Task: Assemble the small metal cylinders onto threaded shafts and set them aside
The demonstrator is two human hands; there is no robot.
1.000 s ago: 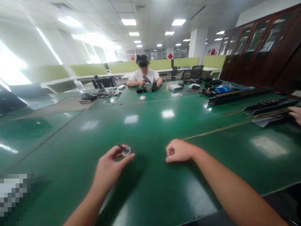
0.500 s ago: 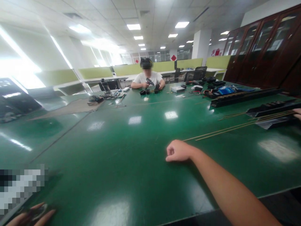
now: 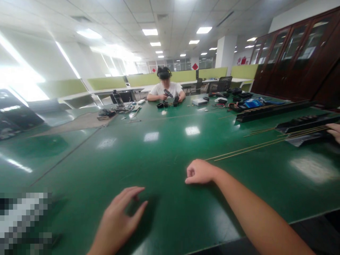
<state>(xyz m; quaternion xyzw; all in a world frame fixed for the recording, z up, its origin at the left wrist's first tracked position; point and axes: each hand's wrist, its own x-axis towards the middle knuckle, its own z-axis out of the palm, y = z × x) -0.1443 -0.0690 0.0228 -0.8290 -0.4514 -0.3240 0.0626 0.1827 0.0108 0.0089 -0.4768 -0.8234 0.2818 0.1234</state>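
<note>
My left hand [image 3: 119, 212] reaches in over the table from the lower edge. Its thumb and fingers are apart, with nothing between them. My right hand [image 3: 199, 171] rests on the green tabletop [image 3: 164, 212], fingers curled closed. Whatever the curled fingers hold, if anything, is hidden. Just behind the right hand end two thin brass-coloured rods [image 3: 247, 151]. They run right across a black metal channel [image 3: 299, 140] towards another person's hand [image 3: 334, 131] at the right edge.
More black channels [image 3: 271, 112] lie to the right, near a blue bundle [image 3: 252, 103]. Across the table sits a person [image 3: 170, 90] holding a power drill [image 3: 168, 93]. A white box [image 3: 199, 102] and assorted tools lie at the far side. A blurred-out object covers the lower left.
My left hand has moved from the lower-left corner towards the middle; the shiny round thing then at its fingers is no longer with it. My right hand has hardly moved.
</note>
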